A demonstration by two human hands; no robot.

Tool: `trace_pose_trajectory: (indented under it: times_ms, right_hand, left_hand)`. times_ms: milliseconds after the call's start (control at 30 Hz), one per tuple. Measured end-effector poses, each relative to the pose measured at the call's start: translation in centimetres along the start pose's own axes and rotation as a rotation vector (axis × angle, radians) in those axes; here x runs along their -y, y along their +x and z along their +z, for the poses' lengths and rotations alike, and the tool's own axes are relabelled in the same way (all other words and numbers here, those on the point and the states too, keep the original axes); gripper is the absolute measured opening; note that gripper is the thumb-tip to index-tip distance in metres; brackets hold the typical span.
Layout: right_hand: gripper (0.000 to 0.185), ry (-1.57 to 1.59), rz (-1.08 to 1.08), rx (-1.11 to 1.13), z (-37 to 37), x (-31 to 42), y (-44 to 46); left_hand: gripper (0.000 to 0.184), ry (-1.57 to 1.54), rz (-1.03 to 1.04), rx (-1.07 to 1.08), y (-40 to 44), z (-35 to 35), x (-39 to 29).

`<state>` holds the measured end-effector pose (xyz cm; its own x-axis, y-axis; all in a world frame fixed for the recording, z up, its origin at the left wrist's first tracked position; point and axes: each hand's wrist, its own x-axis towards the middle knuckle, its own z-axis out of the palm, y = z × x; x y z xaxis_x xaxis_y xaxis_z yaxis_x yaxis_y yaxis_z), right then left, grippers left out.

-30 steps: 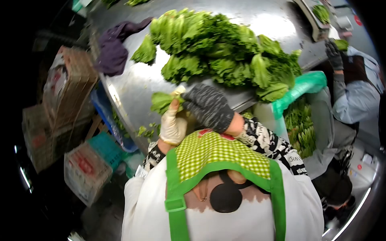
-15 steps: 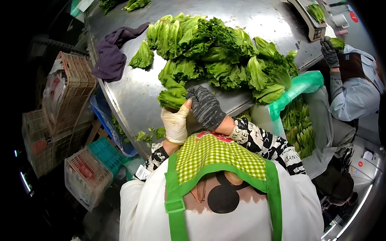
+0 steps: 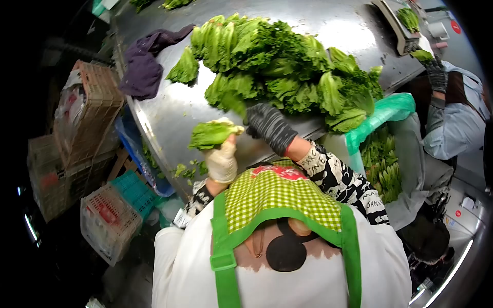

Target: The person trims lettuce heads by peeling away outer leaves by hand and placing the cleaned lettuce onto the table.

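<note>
Currently the left hand point(image 3: 222, 163) grips lettuce point(image 3: 210, 135) at its twelve o'clock, nine o'clock from the right hand point(image 3: 269, 128), whose grip I cannot tell.

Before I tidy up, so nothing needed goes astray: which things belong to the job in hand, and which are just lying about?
Job in hand:
lettuce leaves in the white-gloved left hand
lettuce pile near the gray-gloved right hand
steel table

Apparently just lying about:
purple cloth
stacked plastic crates
</note>
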<state>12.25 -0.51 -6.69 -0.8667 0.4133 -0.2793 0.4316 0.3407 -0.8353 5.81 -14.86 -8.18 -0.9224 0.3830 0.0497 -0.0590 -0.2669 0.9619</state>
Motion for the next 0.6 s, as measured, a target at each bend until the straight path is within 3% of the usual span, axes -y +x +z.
trace_pose_trajectory:
  times_ms: [33, 67, 100, 167, 233, 300, 333, 433, 600]
  right_hand:
    - [0.032, 0.246, 0.085, 0.027, -0.8, -0.1, -0.4]
    - [0.032, -0.034, -0.025, -0.017, -1.7, -0.6, -1.1]
    - [0.039, -0.125, 0.097, -0.042, -4.1, 2.0, -1.8]
    - [0.045, -0.073, 0.163, -0.209, -8.2, 2.6, -2.8]
    - [0.053, -0.313, 0.06, -0.569, -11.4, 2.1, -3.7]
    - [0.064, -0.749, 0.098, -0.688, -13.3, -0.4, -3.7]
    - [0.068, -0.846, 0.243, -0.625, -13.6, -2.0, -3.5]
    - [0.069, -0.794, 0.259, -0.511, -13.1, -4.6, -3.3]
    - [0.064, -0.645, -0.056, -0.505, -12.1, 1.9, -5.5]
  left_hand:
    - [0.053, -0.188, -0.05, 0.014, 0.6, 0.8, -1.2]
    - [0.058, -0.28, -0.132, 0.062, 0.9, 1.1, -2.4]
    - [0.063, -0.368, -0.212, 0.107, 1.1, 1.0, -3.2]
    - [0.067, -0.43, -0.359, 0.125, 1.6, -0.3, -2.6]
    - [0.065, -0.498, -0.433, 0.13, 1.8, -0.4, -2.5]
    - [0.062, -0.547, -0.493, 0.158, 1.8, 0.5, -3.4]
    - [0.06, -0.571, -0.523, 0.171, 1.8, 1.0, -3.7]
    - [0.055, -0.696, -0.68, 0.283, 1.9, 1.4, -3.8]
    - [0.044, -0.903, -0.979, 0.26, 2.4, -0.2, -2.2]
